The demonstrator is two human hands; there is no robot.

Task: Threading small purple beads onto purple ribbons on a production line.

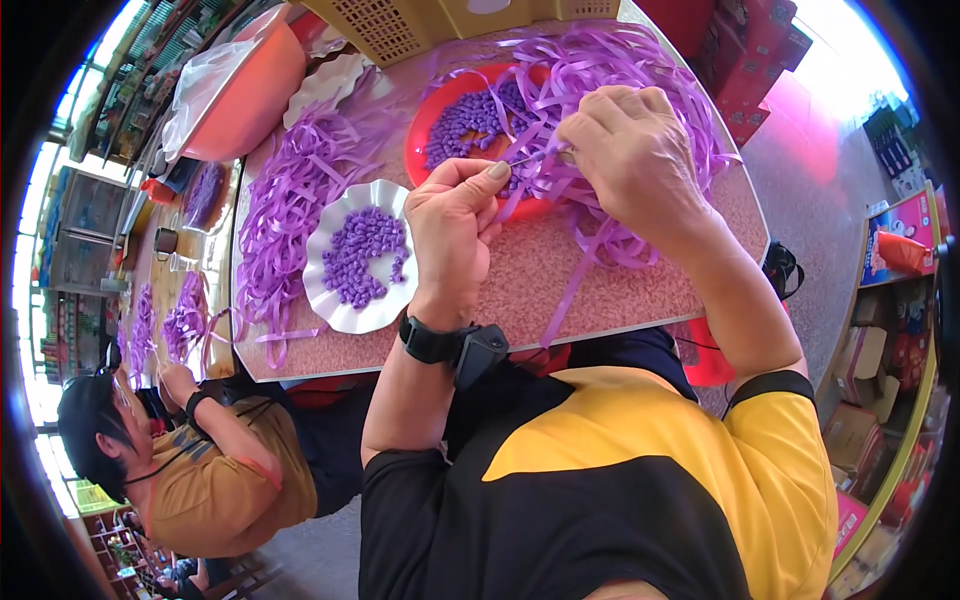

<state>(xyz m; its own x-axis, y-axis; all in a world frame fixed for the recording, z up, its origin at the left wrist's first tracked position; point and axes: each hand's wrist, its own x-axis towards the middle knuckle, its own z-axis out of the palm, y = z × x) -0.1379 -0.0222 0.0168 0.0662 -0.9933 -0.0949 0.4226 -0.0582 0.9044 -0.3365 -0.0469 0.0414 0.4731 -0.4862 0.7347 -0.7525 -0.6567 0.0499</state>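
Observation:
My left hand [452,235] is closed in a pinch, thumb on top, on the end of a thin, needle-like piece pointing to the right. Small purple bits sit around its far end, too fine to make out. My right hand [640,155] has its fingers pinched together beside that end, at a purple ribbon; the fingertips are partly hidden. Both hands are raised over a red plate [416,135] of small purple beads [465,125]. Loose purple ribbons [600,55] are heaped behind and under my right hand.
A white scalloped plate [335,315] of purple beads stands left of my left hand, beside another ribbon pile [280,220]. A yellow plastic basket [400,30] is at the back, a pink tub [245,90] at the far left. Another person [220,460] works at the left.

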